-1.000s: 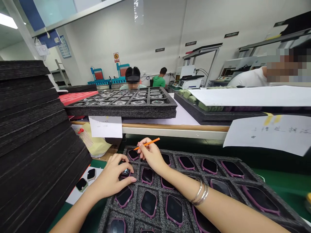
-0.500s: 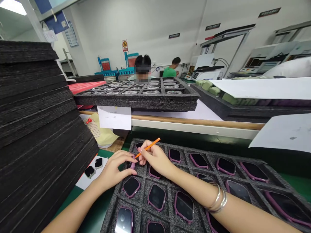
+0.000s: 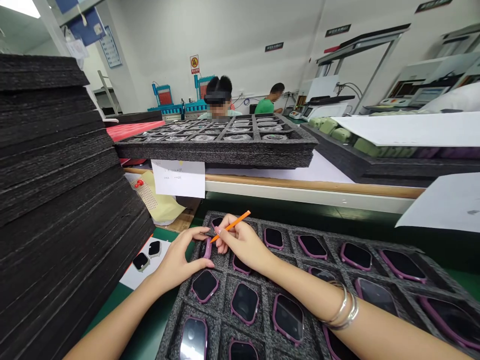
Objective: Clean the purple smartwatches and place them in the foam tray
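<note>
My right hand (image 3: 240, 241) pinches a slim orange pen-like stick (image 3: 236, 221), its pointed tip down beside a purple-framed smartwatch (image 3: 208, 248). That watch is tilted on edge, with its purple side showing, between the thumb and fingers of my left hand (image 3: 183, 254). Both hands are over the far left corner of a dark grey foam tray (image 3: 222, 290). More purple watch bodies with black screens, such as one watch (image 3: 244, 303), lie face up in the tray's compartments. My left fingers partly cover the held watch.
A tall stack of black foam trays (image 3: 56, 200) rises at my left. Two watches (image 3: 141, 261) lie on white paper beside it. A filled foam tray (image 3: 225, 152) sits on the shelf ahead, with green items (image 3: 341, 134) to its right. Two people are beyond.
My left fingers have spread wider, exposing more of the watch's purple side. The orange stick stays close to the watch. The view has shifted slightly.
</note>
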`<state>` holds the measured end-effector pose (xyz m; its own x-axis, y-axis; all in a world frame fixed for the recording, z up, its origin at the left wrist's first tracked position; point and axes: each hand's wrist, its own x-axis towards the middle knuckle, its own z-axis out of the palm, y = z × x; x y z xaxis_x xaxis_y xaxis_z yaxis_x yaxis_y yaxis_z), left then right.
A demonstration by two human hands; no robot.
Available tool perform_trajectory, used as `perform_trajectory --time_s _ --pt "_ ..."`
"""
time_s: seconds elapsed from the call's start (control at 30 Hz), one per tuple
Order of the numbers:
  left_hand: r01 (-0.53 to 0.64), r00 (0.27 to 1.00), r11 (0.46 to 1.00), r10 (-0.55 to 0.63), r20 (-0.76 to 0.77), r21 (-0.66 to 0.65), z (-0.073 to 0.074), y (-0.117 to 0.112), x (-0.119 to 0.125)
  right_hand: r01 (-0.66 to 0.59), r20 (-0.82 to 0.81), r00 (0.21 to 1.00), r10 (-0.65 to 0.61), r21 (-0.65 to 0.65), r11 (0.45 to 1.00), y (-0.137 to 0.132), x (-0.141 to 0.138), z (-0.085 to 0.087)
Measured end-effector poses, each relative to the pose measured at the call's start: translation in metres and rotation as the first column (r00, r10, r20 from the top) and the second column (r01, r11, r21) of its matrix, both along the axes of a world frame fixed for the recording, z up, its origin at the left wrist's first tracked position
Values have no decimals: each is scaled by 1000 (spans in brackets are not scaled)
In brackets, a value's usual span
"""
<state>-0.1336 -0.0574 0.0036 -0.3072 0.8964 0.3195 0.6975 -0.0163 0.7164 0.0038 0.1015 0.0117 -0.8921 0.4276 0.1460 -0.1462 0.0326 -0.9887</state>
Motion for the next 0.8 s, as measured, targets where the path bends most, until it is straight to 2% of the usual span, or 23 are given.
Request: perform_trajectory --time_s 0.3,0.4,0.47,0.53,0.6,0.67,0.73,0.8 --pt "8 1000 1000 -9 -7 -30 2 4 1 -13 -3 1000 13 74 997 2 -2 2" --pt "24 999 999 -25 -25 -41 5 3 1 22 8 1000 -23 97 995 5 -3 6" --pt "34 999 998 -35 -27 -53 7 2 2 63 9 998 -65 141 988 7 7 14" --pt "41 999 997 -43 -23 -67 9 -1 3 97 11 995 -101 212 973 8 29 26" --pt "40 999 996 -41 -14 -78 11 -5 5 108 30 992 -122 301 948 9 64 40" --pt "19 1000 996 -19 -1 -82 12 -10 7 102 77 987 -141 382 919 10 109 49" --pt "-20 999 996 22 27 -83 11 -18 11 146 123 966 -227 466 873 14 161 50" --pt "-63 995 994 69 69 -90 9 -31 15 240 151 880 -451 678 695 19 216 38"
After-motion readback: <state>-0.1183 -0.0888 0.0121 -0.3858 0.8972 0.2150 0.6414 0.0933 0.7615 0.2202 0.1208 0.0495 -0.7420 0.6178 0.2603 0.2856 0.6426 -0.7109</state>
